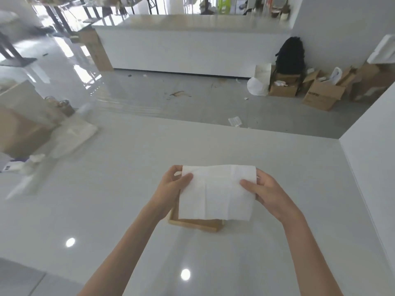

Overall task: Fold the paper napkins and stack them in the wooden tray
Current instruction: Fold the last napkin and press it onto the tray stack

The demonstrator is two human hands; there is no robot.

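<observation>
A white paper napkin (217,192) hangs spread out in the air, creased into vertical panels. My left hand (171,186) pinches its upper left edge between thumb and fingers. My right hand (267,191) pinches the upper right edge the same way. Below and behind the napkin sits the wooden tray (192,224) on the white table; only its near rim and left wall show, and what lies inside is hidden by the napkin.
The glossy white table (106,210) stretches left and toward me. A white wall (372,167) borders it on the right. White bags and packets (70,135) and a cardboard box (19,127) lie at the table's far left.
</observation>
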